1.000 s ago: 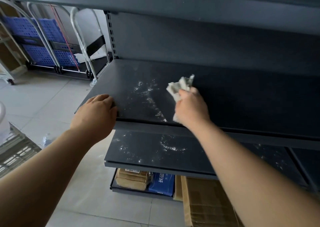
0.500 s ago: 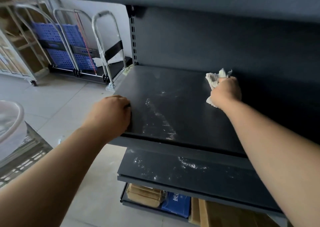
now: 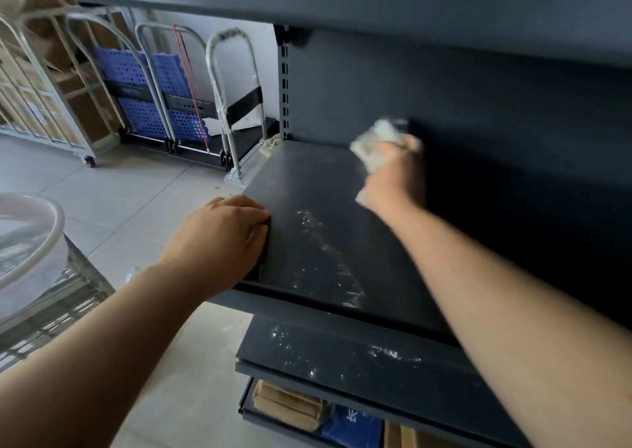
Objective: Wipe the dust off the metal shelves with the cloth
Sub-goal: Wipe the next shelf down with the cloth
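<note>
My right hand clutches the crumpled white cloth at the back of the dark grey metal shelf; my left hand grips its left edge. The risk I see — sweeping the white dust streak forward drops it onto the lower dark shelf.

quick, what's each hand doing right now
Left hand: holding nothing, fingers curled over the shelf edge.
Right hand: closed on the cloth.

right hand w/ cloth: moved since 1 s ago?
Yes. The right hand with the cloth went from the shelf front edge toward the back panel.
</note>
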A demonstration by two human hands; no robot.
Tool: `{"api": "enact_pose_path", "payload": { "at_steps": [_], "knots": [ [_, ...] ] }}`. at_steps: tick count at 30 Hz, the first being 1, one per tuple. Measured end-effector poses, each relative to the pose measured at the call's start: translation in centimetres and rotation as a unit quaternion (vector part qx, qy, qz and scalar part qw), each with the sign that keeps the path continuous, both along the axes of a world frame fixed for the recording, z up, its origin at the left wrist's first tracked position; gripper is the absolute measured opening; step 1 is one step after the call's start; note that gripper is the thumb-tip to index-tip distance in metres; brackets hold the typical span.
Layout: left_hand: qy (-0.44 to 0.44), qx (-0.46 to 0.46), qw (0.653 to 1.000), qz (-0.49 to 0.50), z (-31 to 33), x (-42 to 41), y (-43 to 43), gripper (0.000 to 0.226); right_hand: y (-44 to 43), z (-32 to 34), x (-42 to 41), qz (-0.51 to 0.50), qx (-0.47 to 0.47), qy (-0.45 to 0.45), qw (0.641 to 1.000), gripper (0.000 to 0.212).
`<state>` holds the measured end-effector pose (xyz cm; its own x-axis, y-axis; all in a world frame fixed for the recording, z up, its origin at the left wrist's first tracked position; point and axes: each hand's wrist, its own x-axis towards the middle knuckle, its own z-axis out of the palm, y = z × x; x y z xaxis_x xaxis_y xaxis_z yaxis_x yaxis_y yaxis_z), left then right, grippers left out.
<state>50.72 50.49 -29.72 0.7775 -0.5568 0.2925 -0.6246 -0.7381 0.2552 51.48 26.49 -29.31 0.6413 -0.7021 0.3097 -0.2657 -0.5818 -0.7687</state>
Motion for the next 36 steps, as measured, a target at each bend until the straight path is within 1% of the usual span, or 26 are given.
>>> {"api": "enact_pose_path", "payload": {
  "at_steps": [1,2,3,5,7,9,10,11,12,15,18,20,21,22,24,25,26,28,29,31,34,36],
  "knots": [
    [-0.004,-0.005,1.000,-0.001,-0.1,0.0,0.1,0.023,-1.8,-0.1,0.1,-0.056,0.024,0.024,0.998,0.034],
    [-0.011,-0.009,1.000,-0.003,-0.2,0.0,0.2,0.022,-2.8,-0.2,0.1,-0.074,-0.009,0.105,0.992,0.039],
    [-0.014,-0.009,1.000,-0.006,-0.3,0.1,0.4,0.024,-3.3,-0.3,0.5,-0.058,-0.051,0.191,0.979,0.042],
    [-0.008,-0.003,1.000,-0.020,-0.3,0.3,0.7,0.032,-2.0,0.1,1.6,0.014,-0.125,0.271,0.954,0.049],
    [0.002,0.000,1.000,-0.024,-0.4,0.5,1.1,0.037,0.1,0.2,3.5,0.088,-0.173,0.295,0.936,0.058],
    [0.002,-0.008,1.000,-0.020,-0.7,0.6,1.4,0.039,2.4,0.5,5.3,0.169,-0.238,0.297,0.909,0.056],
    [0.002,-0.014,1.000,-0.020,-0.9,0.6,1.4,0.039,3.5,0.5,6.1,0.207,-0.286,0.296,0.888,0.057],
    [0.006,-0.019,1.000,-0.019,-1.0,0.5,1.4,0.040,4.5,0.5,6.7,0.237,-0.303,0.286,0.878,0.060],
    [0.010,-0.024,0.999,-0.019,-1.1,0.5,1.4,0.040,5.3,0.5,7.2,0.263,-0.289,0.269,0.880,0.062],
    [0.021,-0.031,0.999,-0.023,-1.0,0.3,1.4,0.040,8.0,0.7,7.6,0.328,-0.175,0.216,0.903,0.055],
    [0.031,-0.032,0.999,-0.025,-0.8,-0.4,1.8,0.032,9.5,1.3,6.1,0.376,-0.045,0.182,0.908,0.060],
    [0.041,-0.032,0.999,-0.011,-0.6,-0.9,2.3,0.027,9.1,1.7,4.5,0.370,0.064,0.129,0.918,0.060],
    [0.045,-0.028,0.999,-0.001,-0.4,-1.3,2.7,0.026,8.4,1.9,3.6,0.345,0.099,0.093,0.929,0.059],
    [0.049,-0.022,0.999,0.009,-0.3,-1.6,3.0,0.026,7.3,2.2,2.6,0.304,0.108,0.057,0.945,0.055],
    [0.054,-0.011,0.998,0.027,0.0,-2.2,3.5,0.027,4.3,2.6,0.5,0.227,0.087,0.034,0.970,0.048],
    [0.058,-0.008,0.998,0.035,0.1,-2.6,3.7,0.026,2.7,2.7,-0.8,0.192,0.066,0.052,0.978,0.050],
    [0.063,-0.007,0.997,0.041,0.1,-3.0,3.9,0.025,1.3,2.9,-2.3,0.159,0.037,0.090,0.982,0.050],
    [0.072,-0.010,0.996,0.048,0.2,-3.8,4.3,0.023,0.5,2.6,-4.8,0.119,-0.018,0.167,0.979,0.046],
    [0.074,-0.016,0.996,0.051,0.2,-4.2,4.5,0.023,1.2,2.3,-5.8,0.117,-0.032,0.185,0.975,0.048],
    [0.077,-0.028,0.995,0.059,0.3,-4.8,4.7,0.021,3.8,1.6,-6.6,0.139,-0.049,0.187,0.971,0.055],
    [0.080,-0.026,0.995,0.049,0.2,-5.7,5.1,0.021,8.5,1.0,-5.8,0.209,-0.081,0.181,0.958,0.061],
    [0.078,-0.025,0.996,0.043,0.2,-6.3,5.6,0.021,11.0,1.2,-5.0,0.253,-0.079,0.177,0.948,0.061]
  ]
}}
